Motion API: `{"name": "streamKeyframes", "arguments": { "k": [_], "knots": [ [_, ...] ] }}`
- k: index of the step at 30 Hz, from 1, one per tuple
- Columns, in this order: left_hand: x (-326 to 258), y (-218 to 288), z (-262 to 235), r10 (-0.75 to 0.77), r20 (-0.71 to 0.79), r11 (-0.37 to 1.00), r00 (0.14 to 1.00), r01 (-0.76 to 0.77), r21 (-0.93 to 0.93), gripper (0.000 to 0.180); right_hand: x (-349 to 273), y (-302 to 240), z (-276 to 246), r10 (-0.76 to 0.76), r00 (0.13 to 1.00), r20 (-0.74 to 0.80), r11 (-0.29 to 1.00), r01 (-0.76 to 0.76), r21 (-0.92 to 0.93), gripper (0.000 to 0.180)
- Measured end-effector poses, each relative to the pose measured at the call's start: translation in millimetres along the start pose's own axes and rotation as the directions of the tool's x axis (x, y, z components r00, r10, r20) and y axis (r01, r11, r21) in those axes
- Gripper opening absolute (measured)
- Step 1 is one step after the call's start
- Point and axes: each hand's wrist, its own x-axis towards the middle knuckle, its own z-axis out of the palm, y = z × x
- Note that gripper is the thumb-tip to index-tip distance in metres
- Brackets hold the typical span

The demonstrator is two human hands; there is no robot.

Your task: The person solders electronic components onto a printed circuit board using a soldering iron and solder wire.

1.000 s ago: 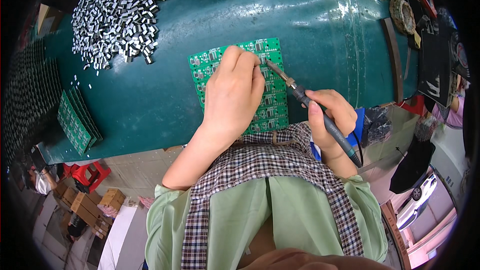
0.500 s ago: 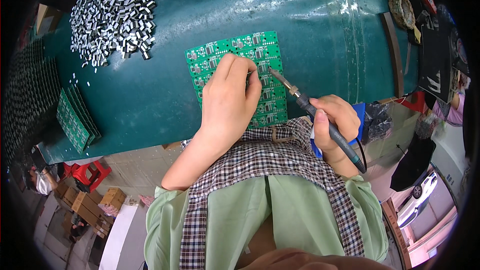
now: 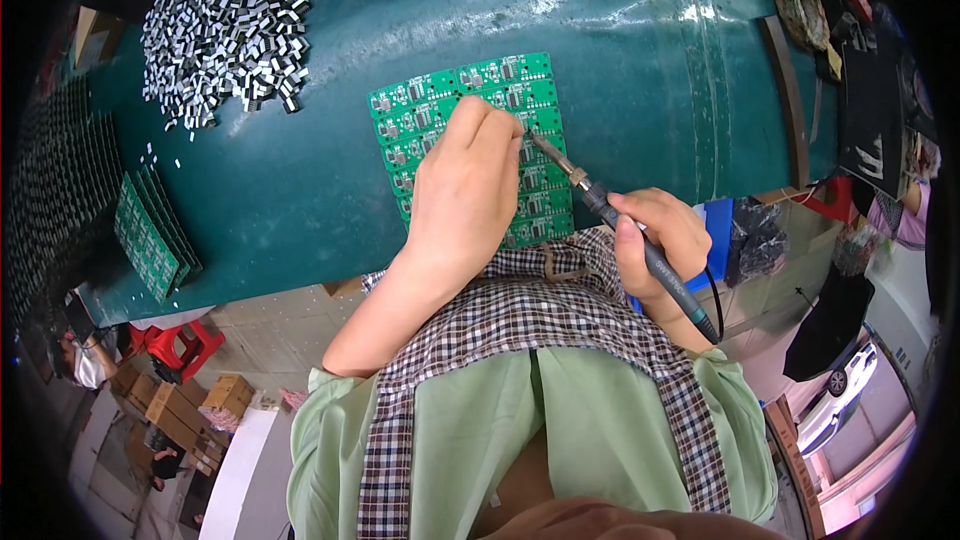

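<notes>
A green panel of circuit boards (image 3: 541, 178), dotted with small components, lies flat on the table in front of me. Over its middle, my left hand (image 3: 462, 185) has its fingers pinched together low against the boards; whatever they hold is hidden. My right hand (image 3: 664, 242) grips a soldering iron (image 3: 597, 198) by its dark handle, just off the panel's right edge. The iron's metal tip reaches in over the panel, right beside my left fingertips. Whether the tip touches a joint is too small to tell.
A heap of small black-and-white parts (image 3: 228, 30) covers the table's far left. Upright green boards (image 3: 150, 240) stand in rows at the left edge. To the right lie a dark bar (image 3: 784, 105) and a tape roll (image 3: 802, 12). The iron's cord (image 3: 716, 298) hangs beside my right hand.
The soldering iron and my right hand have shifted slightly left and up. My left fingers have drawn closer to the tip, and the panel has slid a little away from me.
</notes>
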Motion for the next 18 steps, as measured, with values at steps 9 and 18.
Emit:
{"name": "streamKeyframes", "arguments": {
  "k": [9,18],
  "knots": [
    [-13,6,-6,-0.159,-0.016,0.987,0.987,0.159,-0.035,0.013,-3,2,-6,-0.046,0.997,-0.062,0.999,0.047,0.009,0.011],
    [-21,5,-2,-0.098,-0.040,0.994,0.994,0.097,-0.046,0.013,-6,4,-5,-0.118,0.993,-0.031,0.993,0.118,-0.004,0.009]
  ]
}}
